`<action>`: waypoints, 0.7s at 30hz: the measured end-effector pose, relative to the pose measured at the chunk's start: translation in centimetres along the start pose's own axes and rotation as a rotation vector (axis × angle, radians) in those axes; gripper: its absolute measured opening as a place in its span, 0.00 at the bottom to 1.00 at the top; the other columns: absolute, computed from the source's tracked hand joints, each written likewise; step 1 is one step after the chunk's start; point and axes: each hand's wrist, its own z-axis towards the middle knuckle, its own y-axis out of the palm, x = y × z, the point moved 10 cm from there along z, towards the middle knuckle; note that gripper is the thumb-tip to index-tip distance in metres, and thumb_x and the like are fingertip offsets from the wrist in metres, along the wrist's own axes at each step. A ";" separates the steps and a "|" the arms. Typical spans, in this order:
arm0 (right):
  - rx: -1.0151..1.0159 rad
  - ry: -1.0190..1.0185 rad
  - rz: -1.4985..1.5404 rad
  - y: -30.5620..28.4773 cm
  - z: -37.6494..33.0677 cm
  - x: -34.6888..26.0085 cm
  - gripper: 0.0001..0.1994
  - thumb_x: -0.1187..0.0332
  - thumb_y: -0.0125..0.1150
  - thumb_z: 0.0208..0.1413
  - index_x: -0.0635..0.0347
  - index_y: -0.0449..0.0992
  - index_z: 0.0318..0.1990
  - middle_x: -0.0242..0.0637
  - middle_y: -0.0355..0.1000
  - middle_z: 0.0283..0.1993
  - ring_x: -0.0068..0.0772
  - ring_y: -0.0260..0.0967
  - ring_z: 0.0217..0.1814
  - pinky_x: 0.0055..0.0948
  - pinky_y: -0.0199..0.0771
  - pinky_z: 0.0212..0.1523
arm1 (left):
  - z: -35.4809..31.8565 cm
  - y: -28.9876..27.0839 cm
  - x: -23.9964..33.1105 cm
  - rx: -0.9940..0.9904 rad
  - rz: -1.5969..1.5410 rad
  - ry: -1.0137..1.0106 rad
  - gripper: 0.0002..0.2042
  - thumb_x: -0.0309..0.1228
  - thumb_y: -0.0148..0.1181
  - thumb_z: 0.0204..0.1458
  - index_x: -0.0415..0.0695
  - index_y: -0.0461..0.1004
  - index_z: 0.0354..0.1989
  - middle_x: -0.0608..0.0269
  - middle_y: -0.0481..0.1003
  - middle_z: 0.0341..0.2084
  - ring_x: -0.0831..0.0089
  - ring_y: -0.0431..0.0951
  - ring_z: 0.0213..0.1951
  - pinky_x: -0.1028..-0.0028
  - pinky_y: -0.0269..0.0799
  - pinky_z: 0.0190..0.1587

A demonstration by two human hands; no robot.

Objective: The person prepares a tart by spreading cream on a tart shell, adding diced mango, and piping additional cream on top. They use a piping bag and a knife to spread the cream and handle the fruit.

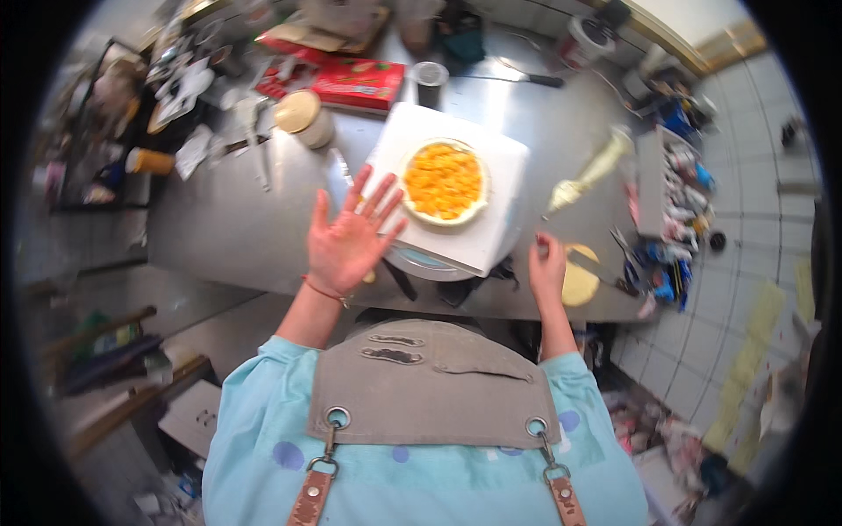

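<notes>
A round cake layer topped with chopped orange fruit and rimmed with pale cream sits on a square white board. The board rests on a round turntable, mostly hidden beneath it. My left hand is open, palm up with fingers spread, its fingertips close to the cake's left side. My right hand is closed with curled fingers, right of the board; what it holds, if anything, is hidden. Beside it lie a plain yellow cake round and a wide-bladed spatula or knife lying over that round.
A filled piping bag lies on the steel table at right, near a crate of small items. Along the back are a red box, a dark-filled cup, a lidded jar and a black-handled knife.
</notes>
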 end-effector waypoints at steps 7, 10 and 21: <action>-0.266 -0.085 -0.047 9.8 -3.4 2.5 0.21 0.72 0.70 0.48 0.67 0.72 0.49 0.58 0.75 0.47 0.64 0.70 0.52 0.51 0.70 0.55 | -5.8 -3.0 1.6 0.116 -0.161 0.135 0.34 0.61 0.38 0.66 0.55 0.58 0.75 0.55 0.57 0.74 0.58 0.57 0.74 0.52 0.54 0.73; -0.314 -0.183 -0.038 10.4 -4.4 2.3 0.13 0.70 0.65 0.55 0.67 0.72 0.44 0.54 0.75 0.41 0.61 0.70 0.46 0.51 0.69 0.49 | -8.2 -4.6 2.6 0.105 -0.149 0.131 0.34 0.61 0.38 0.66 0.55 0.58 0.75 0.55 0.57 0.74 0.58 0.57 0.74 0.52 0.54 0.73; -0.374 0.135 0.721 9.9 -20.4 -14.5 0.06 0.69 0.57 0.70 0.57 0.71 0.38 0.21 0.62 0.33 0.11 0.57 0.35 0.15 0.58 0.36 | -20.1 -18.0 -3.1 0.072 0.773 -0.586 0.14 0.39 0.52 0.69 0.47 0.73 0.56 0.68 0.75 0.52 0.76 0.75 0.55 0.70 0.72 0.59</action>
